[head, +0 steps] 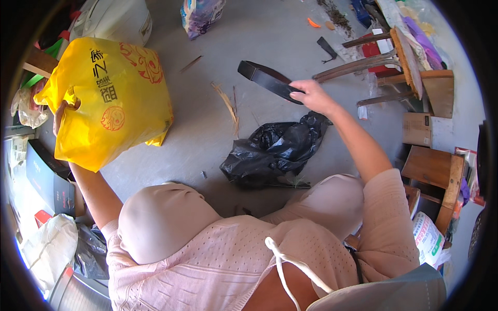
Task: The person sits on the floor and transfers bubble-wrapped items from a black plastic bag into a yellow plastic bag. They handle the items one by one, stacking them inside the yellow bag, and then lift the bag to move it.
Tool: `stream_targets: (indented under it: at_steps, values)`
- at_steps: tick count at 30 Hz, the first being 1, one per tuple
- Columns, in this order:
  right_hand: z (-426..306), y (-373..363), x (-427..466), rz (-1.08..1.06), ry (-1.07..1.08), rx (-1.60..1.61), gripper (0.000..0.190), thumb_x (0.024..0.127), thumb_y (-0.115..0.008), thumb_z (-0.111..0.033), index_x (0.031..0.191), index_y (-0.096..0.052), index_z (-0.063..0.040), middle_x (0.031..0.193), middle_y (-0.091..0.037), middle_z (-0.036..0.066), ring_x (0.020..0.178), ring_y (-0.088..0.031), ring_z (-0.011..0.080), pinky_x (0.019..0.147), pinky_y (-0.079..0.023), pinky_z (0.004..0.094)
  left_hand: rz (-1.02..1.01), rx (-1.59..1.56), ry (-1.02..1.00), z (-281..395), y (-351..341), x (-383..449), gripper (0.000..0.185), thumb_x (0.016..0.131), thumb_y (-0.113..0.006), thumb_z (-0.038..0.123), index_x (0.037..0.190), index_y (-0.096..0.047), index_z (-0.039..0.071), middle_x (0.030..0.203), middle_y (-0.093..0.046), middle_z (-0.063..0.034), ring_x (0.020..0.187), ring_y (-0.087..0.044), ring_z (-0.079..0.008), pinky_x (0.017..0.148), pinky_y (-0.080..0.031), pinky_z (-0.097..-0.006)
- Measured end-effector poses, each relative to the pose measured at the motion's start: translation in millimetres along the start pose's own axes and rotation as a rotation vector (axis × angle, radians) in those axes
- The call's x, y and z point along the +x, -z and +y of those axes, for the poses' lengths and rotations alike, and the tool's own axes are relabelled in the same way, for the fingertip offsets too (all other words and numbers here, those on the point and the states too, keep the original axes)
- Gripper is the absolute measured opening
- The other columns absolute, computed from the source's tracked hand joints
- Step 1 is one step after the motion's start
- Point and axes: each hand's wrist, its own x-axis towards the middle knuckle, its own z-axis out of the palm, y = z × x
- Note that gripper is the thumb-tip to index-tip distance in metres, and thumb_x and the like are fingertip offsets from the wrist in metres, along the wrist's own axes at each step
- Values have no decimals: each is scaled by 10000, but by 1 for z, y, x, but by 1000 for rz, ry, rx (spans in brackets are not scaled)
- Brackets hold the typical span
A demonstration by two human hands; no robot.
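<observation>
My left hand (63, 114) grips the handle of a bulging yellow plastic bag (136, 105). The bag bears black writing and red drawings, and it covers most of that hand. On the other side, my right hand (311, 95) is closed around one end of a black band (272, 82), bent into a loop like a belt. It is held above the floor, with its curved end pointing away to the left. Below my right hand lies a crumpled black plastic bag (272, 151) on the grey concrete floor (194, 128), close to my knees. Its contents are hidden.
A wooden stool (406, 64) lies tipped at the right, near a cardboard box (416, 128) and wooden furniture (428, 167). Boxes (50, 175) and plastic bags (50, 241) crowd the left. Farther off are a white container (113, 21) and a patterned bag (200, 17).
</observation>
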Motion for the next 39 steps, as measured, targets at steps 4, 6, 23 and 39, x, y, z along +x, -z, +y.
stream_targets:
  at_steps: [4, 6, 23, 39]
  values:
    - [-22, 15, -36, 47, -76, 345, 203, 836, -591, -53, 1003, -642, 49, 861, -664, 46, 823, -592, 118, 784, -468, 277, -8, 37, 17, -1, -15, -7, 357, 908, -552, 242, 1198, -522, 37, 1057, -621, -131, 945, -631, -235, 829, -530, -348]
    - [-29, 21, -42, 50, -63, 308, 189, 845, -580, -47, 995, -647, 46, 883, -662, 33, 833, -586, 90, 795, -463, 253, -24, 54, 31, -1, -25, -7, 363, 906, -553, 245, 1202, -520, 37, 1062, -621, -133, 946, -631, -237, 830, -529, -349]
    - [-31, 24, -60, 131, -32, 699, 284, 871, -589, -83, 1125, -624, 40, 1004, -664, 51, 870, -596, 106, 831, -453, 244, -16, 54, 20, 2, -55, -33, 326, 869, -610, 238, 1106, -555, 22, 982, -617, -163, 845, -642, -234, 753, -546, -358]
    - [65, 16, -76, -3, -372, 841, 311, 883, -620, -187, 1158, -591, -44, 1094, -608, 12, 1022, -550, 133, 926, -426, 363, -11, 72, 23, 0, -30, -24, 335, 871, -612, 236, 1122, -549, 25, 995, -614, -155, 851, -634, -225, 750, -539, -352]
